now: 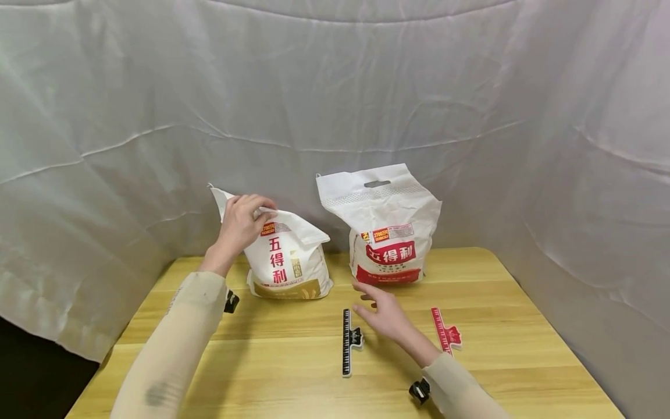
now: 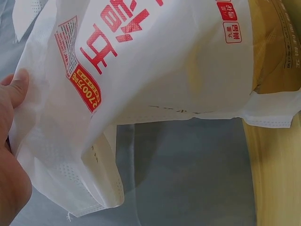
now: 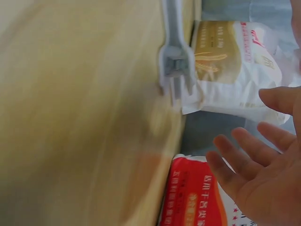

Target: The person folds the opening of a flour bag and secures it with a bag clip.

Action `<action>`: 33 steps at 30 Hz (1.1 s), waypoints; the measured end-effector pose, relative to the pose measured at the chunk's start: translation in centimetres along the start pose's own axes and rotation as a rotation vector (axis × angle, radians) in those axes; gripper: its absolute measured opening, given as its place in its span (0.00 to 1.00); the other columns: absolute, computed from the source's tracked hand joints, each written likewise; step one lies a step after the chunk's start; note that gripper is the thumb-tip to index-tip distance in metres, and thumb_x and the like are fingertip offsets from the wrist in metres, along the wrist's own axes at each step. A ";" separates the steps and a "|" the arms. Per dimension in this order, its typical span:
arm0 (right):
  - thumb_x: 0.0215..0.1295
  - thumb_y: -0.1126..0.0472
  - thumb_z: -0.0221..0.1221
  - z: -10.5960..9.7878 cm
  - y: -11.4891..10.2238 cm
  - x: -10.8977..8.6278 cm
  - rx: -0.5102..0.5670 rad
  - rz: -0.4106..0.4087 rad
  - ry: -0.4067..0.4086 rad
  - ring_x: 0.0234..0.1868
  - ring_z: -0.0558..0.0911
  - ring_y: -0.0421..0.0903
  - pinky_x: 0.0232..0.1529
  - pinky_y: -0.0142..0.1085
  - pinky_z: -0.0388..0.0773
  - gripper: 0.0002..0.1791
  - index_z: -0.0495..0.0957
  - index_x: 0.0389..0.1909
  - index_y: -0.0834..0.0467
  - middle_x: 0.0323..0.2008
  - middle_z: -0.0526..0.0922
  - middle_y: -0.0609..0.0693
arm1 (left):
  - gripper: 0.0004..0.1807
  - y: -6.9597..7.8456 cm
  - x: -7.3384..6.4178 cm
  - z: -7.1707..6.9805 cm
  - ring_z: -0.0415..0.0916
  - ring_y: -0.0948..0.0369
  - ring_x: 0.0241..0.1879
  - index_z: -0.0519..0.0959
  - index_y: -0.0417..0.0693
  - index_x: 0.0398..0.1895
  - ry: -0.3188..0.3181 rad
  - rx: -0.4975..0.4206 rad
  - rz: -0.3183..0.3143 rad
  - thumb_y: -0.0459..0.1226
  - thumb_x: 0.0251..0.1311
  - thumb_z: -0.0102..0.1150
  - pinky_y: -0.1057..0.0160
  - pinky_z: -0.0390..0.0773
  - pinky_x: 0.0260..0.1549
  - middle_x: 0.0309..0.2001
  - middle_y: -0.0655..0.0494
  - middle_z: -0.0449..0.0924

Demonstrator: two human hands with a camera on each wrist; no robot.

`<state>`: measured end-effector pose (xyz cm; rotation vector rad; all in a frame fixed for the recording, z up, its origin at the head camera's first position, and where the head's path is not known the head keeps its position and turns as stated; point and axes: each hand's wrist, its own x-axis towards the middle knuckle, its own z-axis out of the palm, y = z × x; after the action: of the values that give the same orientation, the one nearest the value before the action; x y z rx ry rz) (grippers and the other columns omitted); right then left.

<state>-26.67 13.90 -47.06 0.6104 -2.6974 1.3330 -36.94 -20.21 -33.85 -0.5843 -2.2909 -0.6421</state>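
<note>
A white flour bag with red lettering and a gold base [image 1: 300,289] stands at the left on the table. My left hand [image 1: 239,224] pinches its folded-over top, thumb on the front; in the left wrist view, the thumb [image 2: 19,87] presses the white fabric. Above the table, my right hand [image 1: 384,317] hovers with fingers spread, holding nothing. Just left of it lies a long black sealing clip [image 1: 346,343] with a piano-key pattern. A matching red clip [image 1: 441,329] lies farther right, partly hidden by the right forearm.
A second white flour bag with a red label [image 1: 389,254] stands upright at the right, its top flap with a handle slot raised. Grey cloth [image 1: 335,87] hangs behind and around the wooden table [image 1: 282,349].
</note>
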 end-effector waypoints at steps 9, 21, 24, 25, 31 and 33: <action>0.69 0.59 0.67 0.3 2.2 -1.2 -0.091 -0.015 -0.178 0.59 0.82 0.61 0.60 0.57 0.79 0.32 0.71 0.71 0.64 0.64 0.79 0.62 | 0.06 0.0 0.0 0.0 0.80 0.46 0.48 0.85 0.47 0.40 0.002 -0.001 0.005 0.33 0.62 0.72 0.37 0.61 0.67 0.44 0.48 0.88; 0.64 0.56 0.71 0.2 2.6 -1.5 -0.157 -0.025 -0.254 0.48 0.82 0.48 0.53 0.49 0.81 0.24 0.81 0.57 0.63 0.47 0.84 0.52 | 0.05 -0.2 0.0 0.2 0.80 0.46 0.49 0.86 0.48 0.40 0.009 0.001 0.005 0.34 0.62 0.72 0.38 0.61 0.68 0.44 0.48 0.88; 0.64 0.56 0.71 0.2 2.6 -1.6 -0.174 -0.041 -0.267 0.45 0.81 0.46 0.50 0.45 0.81 0.21 0.83 0.54 0.62 0.44 0.83 0.49 | 0.06 -0.2 0.0 0.2 0.80 0.46 0.49 0.85 0.48 0.40 0.009 0.001 0.006 0.34 0.62 0.72 0.37 0.61 0.67 0.44 0.48 0.88; 0.64 0.56 0.71 0.2 2.6 -1.6 -0.179 -0.044 -0.270 0.44 0.81 0.45 0.48 0.43 0.81 0.19 0.83 0.52 0.61 0.43 0.83 0.49 | 0.06 -0.1 0.0 0.2 0.80 0.46 0.49 0.85 0.48 0.40 0.009 0.001 0.007 0.34 0.62 0.72 0.37 0.61 0.67 0.44 0.48 0.88; 0.65 0.54 0.71 0.2 2.7 -1.9 -0.204 -0.029 -0.273 0.39 0.77 0.41 0.42 0.37 0.77 0.12 0.85 0.42 0.57 0.39 0.79 0.45 | 0.06 0.0 -0.1 0.1 0.80 0.46 0.49 0.85 0.48 0.40 0.003 0.001 0.003 0.34 0.62 0.72 0.37 0.61 0.68 0.44 0.49 0.88; 0.64 0.53 0.71 0.2 2.7 -1.9 -0.207 -0.023 -0.272 0.39 0.76 0.41 0.42 0.38 0.77 0.11 0.85 0.40 0.56 0.39 0.79 0.45 | 0.06 0.0 -0.1 0.1 0.80 0.47 0.49 0.86 0.48 0.40 0.002 0.001 -0.002 0.34 0.62 0.72 0.38 0.61 0.68 0.44 0.49 0.88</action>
<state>-25.87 15.81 -49.63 0.8506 -2.9780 1.0107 -36.91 -20.17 -33.96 -0.5810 -2.2902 -0.6420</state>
